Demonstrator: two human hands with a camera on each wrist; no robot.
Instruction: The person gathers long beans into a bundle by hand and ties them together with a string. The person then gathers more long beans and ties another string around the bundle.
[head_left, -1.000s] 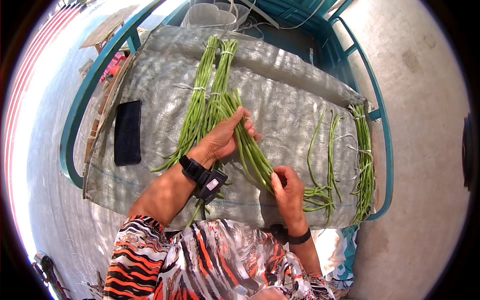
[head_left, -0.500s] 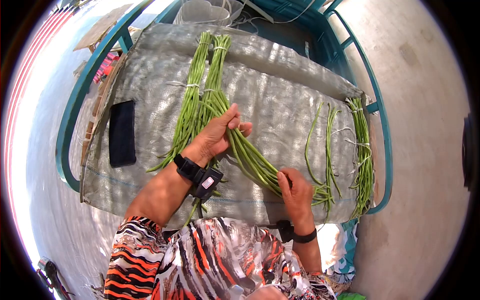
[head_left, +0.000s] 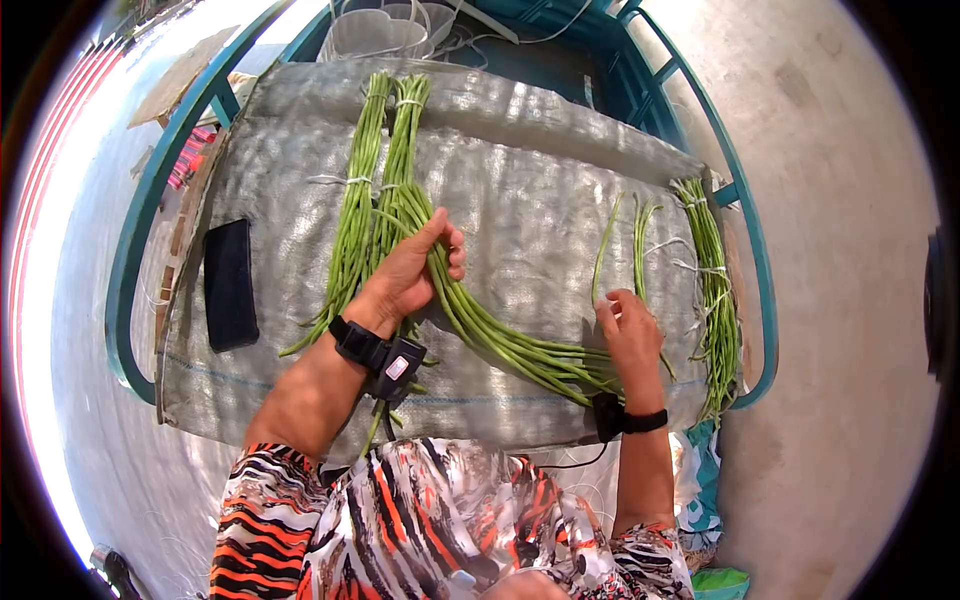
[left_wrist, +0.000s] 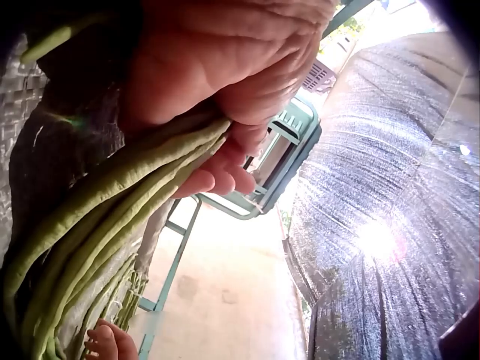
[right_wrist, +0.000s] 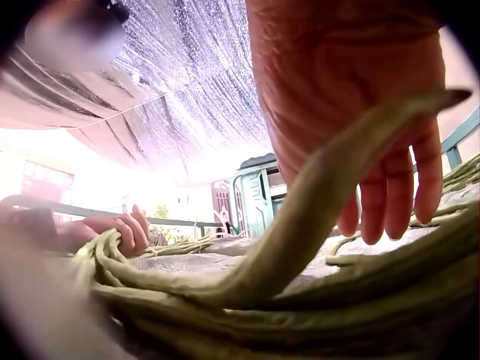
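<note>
My left hand (head_left: pixel 410 270) grips a loose bunch of long green beans (head_left: pixel 500 345) near one end; their other ends trail right across the sack sheet (head_left: pixel 530 220). The fingers (left_wrist: pixel 214 180) curl round the beans in the left wrist view. My right hand (head_left: pixel 634 345) is over the right side, fingers extended downward and holding nothing. Its fingertips are near a single bean (head_left: pixel 605 245) and a few other loose beans (head_left: pixel 640 240). Two tied bean bundles lie beyond my left hand, a left one (head_left: pixel 348 230) and a right one (head_left: pixel 402 150), partly hidden by the held bunch.
Another tied bundle (head_left: pixel 717 300) lies along the right edge. A black phone (head_left: pixel 230 285) rests at the left. Teal metal rails (head_left: pixel 755 270) flank the sheet on both sides. Clear plastic containers (head_left: pixel 370 35) stand at the back, beside white cords.
My right hand has let go of the trailing ends of the bunch and moved right and up towards the loose beans. The left hand keeps its hold, and the head view has shifted slightly.
</note>
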